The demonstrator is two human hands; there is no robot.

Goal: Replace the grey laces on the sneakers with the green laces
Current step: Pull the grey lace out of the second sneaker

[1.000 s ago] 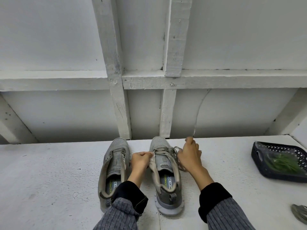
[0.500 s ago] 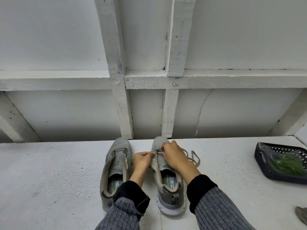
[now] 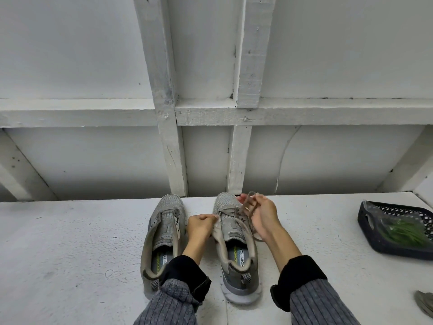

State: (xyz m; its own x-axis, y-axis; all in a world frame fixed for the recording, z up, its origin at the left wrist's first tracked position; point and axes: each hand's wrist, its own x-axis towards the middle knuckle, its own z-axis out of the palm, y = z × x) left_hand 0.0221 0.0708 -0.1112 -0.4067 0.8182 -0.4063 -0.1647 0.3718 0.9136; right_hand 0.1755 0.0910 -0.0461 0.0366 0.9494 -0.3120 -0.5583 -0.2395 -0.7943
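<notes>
Two grey sneakers stand side by side on the white table, toes pointing away from me. The left sneaker [image 3: 164, 233] shows no lace. My left hand [image 3: 200, 227] pinches the left eyelet edge of the right sneaker [image 3: 234, 245]. My right hand [image 3: 262, 213] holds a loop of the grey lace [image 3: 247, 202] lifted over that shoe's toe; the lace still runs through the front eyelets. The green laces [image 3: 403, 233] lie in a clear bag inside a dark basket [image 3: 367, 228] at the far right.
A white wall with wooden framing [image 3: 168, 137] rises directly behind the table's back edge. A grey object [image 3: 425, 303] pokes in at the lower right corner. Bare white tabletop [image 3: 70, 249] stretches to the left of the sneakers.
My right hand dropped from a high pull to the shoe's eyelets, then drew a loop of grey lace up toward the toe. My left hand stayed pinching the shoe's edge.
</notes>
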